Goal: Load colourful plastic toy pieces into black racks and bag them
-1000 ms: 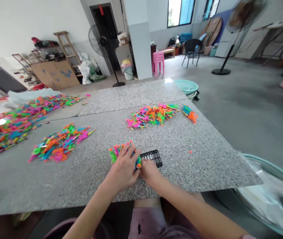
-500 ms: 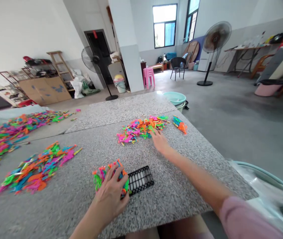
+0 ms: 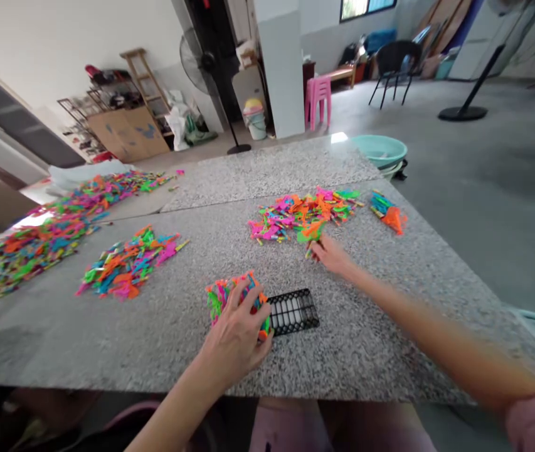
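On the near part of the table, a black plastic basket [image 3: 294, 312] has its right end bare, with slats showing. Its left end is packed with upright colourful plastic pieces [image 3: 217, 295]. My left hand [image 3: 239, 326] lies over these pieces, fingers curved around the bunch and thumb along its near side. Farther off, my right hand [image 3: 330, 254] pinches a few green and orange plastic pieces [image 3: 311, 232] with thin stick-like ends. They are just in front of a loose pile of similar pieces [image 3: 286, 216]. Their exact kind is too small to make out.
A small bundle [image 3: 387, 212] lies right of the pile. Another loose heap [image 3: 130, 263] is to the left, with a much larger heap [image 3: 60, 232] beyond it. A turquoise basin [image 3: 380, 149] stands past the table's far right corner.
My right hand has drawn back from the pile with a few green and orange pieces in its fingers. My left hand stays on the packed pieces. The view has tilted down and turned left.
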`<act>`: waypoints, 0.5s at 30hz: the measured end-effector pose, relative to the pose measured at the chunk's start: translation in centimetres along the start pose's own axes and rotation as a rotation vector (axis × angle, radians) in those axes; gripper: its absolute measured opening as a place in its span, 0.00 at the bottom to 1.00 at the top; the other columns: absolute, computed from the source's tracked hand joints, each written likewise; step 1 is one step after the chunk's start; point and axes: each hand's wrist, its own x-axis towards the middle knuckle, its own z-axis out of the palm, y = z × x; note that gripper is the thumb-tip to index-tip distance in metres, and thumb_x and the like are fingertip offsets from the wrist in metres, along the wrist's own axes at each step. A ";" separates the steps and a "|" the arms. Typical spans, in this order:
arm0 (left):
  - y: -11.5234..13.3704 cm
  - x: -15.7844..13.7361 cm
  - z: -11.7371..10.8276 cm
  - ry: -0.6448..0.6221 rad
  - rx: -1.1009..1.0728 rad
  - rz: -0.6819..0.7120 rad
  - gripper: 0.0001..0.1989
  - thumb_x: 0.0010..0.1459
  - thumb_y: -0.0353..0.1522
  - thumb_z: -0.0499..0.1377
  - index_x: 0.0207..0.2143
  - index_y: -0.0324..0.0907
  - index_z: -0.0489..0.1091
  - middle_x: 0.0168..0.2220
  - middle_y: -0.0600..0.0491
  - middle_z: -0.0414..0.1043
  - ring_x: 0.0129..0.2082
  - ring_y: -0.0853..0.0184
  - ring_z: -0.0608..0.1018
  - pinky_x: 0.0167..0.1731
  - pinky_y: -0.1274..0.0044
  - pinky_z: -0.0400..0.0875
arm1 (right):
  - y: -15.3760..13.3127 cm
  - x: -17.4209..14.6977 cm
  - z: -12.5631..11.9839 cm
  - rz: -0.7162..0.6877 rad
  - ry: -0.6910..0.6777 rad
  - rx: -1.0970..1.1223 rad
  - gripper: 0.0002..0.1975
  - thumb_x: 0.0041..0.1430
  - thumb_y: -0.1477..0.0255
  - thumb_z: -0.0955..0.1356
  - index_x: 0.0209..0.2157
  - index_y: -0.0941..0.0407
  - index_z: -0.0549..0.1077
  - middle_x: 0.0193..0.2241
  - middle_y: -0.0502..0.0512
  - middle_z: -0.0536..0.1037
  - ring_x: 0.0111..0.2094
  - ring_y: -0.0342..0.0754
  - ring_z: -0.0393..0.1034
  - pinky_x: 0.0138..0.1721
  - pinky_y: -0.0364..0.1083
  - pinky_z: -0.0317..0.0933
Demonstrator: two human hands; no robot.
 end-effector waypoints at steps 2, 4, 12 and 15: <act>0.0 0.1 -0.1 -0.021 -0.003 0.004 0.09 0.56 0.31 0.59 0.40 0.40 0.71 0.56 0.42 0.62 0.63 0.44 0.56 0.61 0.52 0.60 | -1.8 -2.2 2.0 0.041 -0.137 0.225 0.06 0.60 0.70 0.65 0.37 0.59 0.69 0.25 0.48 0.71 0.26 0.44 0.65 0.28 0.41 0.59; 0.1 0.1 -0.1 -0.035 0.000 0.010 0.09 0.56 0.31 0.58 0.41 0.39 0.71 0.56 0.42 0.62 0.64 0.43 0.55 0.62 0.52 0.58 | -3.9 -3.7 3.7 0.002 -0.217 0.336 0.07 0.54 0.72 0.68 0.35 0.58 0.68 0.23 0.44 0.68 0.25 0.41 0.63 0.26 0.39 0.56; 0.1 0.5 -0.1 -0.009 0.016 0.032 0.10 0.56 0.30 0.58 0.41 0.39 0.70 0.56 0.42 0.62 0.64 0.44 0.54 0.62 0.51 0.58 | -9.1 -4.8 7.3 -0.219 -0.254 0.247 0.06 0.52 0.81 0.66 0.33 0.58 0.73 0.30 0.51 0.77 0.32 0.45 0.71 0.35 0.41 0.60; 0.0 0.5 0.0 0.002 0.011 0.043 0.10 0.55 0.30 0.59 0.41 0.39 0.70 0.55 0.41 0.63 0.63 0.43 0.55 0.60 0.51 0.60 | -9.5 -4.9 7.3 -0.237 -0.257 0.088 0.08 0.54 0.79 0.66 0.35 0.58 0.74 0.31 0.55 0.79 0.34 0.49 0.73 0.35 0.43 0.61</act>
